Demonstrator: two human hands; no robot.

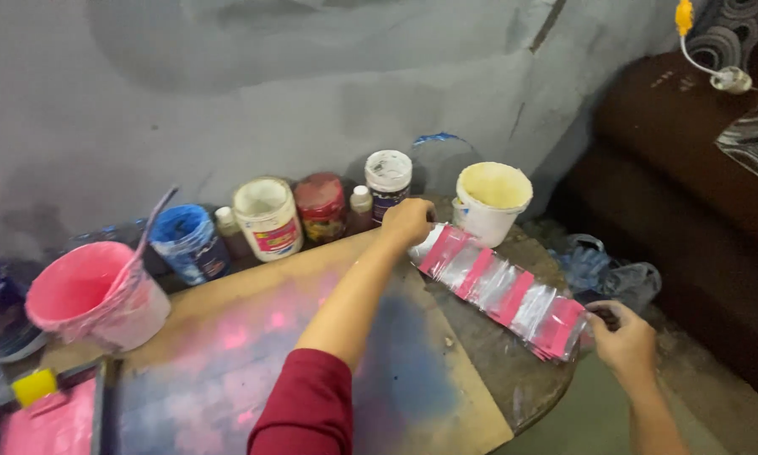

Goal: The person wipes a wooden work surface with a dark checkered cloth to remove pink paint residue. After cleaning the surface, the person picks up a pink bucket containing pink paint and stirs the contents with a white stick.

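We see a pink bucket of pink paint and a white tub smeared yellow inside on our messy table, while our left hand and right hand close their fingers on the ends of shiny pink-striped plastic bags near the table's edge.

Count of items in front of me, by kind:

Hands: two, my left hand and my right hand.

Pink-and-clear plastic pouches: one overlapped row; the exact number cannot be told.

Open buckets: two, a pink paint bucket at left and a white bucket with yellow inside at upper centre.

Blue paint tub: one.

Jars along the wall: three, a white open jar, a red-lidded jar and a white-lidded jar.

Small bottles: two.
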